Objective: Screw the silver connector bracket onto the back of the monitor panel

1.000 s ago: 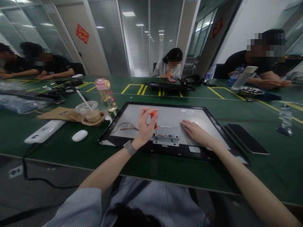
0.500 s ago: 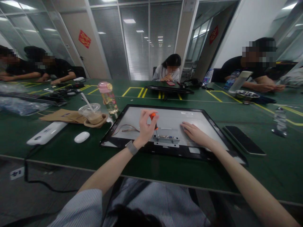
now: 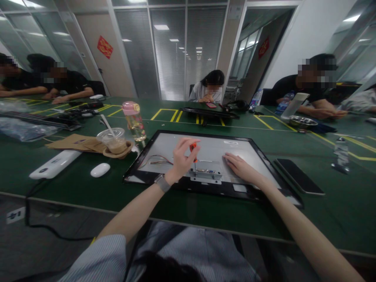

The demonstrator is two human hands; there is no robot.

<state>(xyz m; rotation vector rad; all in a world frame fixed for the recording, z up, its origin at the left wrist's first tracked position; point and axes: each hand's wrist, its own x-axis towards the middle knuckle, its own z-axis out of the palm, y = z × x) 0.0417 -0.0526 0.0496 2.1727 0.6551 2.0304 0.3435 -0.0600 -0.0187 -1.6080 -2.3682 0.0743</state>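
Observation:
A flat display panel with a black frame and grey back lies on the green table before me. Near its front edge is a metal bracket with ports along it. My left hand grips an orange-and-black screwdriver, held upright, its shaft pointing down at the bracket's left end. Whether the tip sits in a screw is too small to tell. My right hand rests flat on the panel's back, right of the bracket, fingers stretched out. Thin coloured wires lie on the panel left of my left hand.
Left of the panel stand a pink-lidded bottle and a plastic cup in a cardboard holder. A white mouse-like case and a white device lie nearby. A phone lies at right. Several people sit around the table.
The top of the screwdriver and the fingers of my left hand have shifted slightly to the right. My right hand stays flat on the panel. The whole view has shifted a little.

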